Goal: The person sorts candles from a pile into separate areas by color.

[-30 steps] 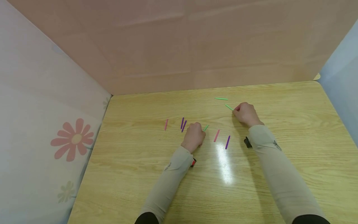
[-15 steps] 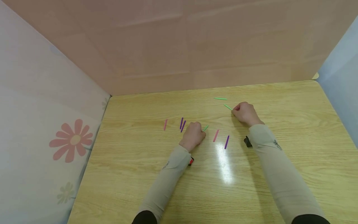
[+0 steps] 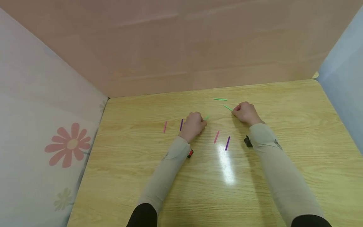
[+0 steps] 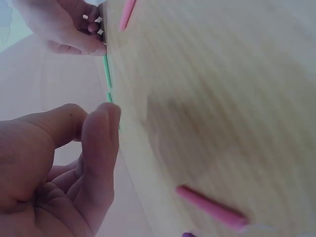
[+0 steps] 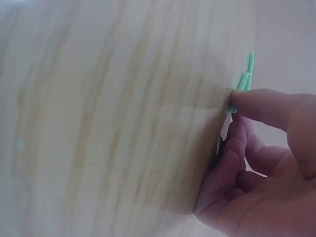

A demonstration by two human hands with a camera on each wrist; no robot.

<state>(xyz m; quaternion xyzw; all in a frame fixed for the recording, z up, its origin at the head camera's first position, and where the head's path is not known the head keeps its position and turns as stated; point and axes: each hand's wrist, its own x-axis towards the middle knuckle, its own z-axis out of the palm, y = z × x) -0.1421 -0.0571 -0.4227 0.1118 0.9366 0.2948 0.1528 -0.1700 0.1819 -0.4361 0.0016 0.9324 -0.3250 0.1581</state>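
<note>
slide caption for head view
Left hand and right hand each pinch a green stick; pink sticks and purple sticks lie nearby.

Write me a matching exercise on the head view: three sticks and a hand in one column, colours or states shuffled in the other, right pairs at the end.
1. leftmost stick
2. stick farthest back
3. stick nearest the body
4. right hand

A. green
B. pinching a green stick
C. pink
D. purple

Pairs: 1-C; 2-A; 3-D; 4-B
</note>
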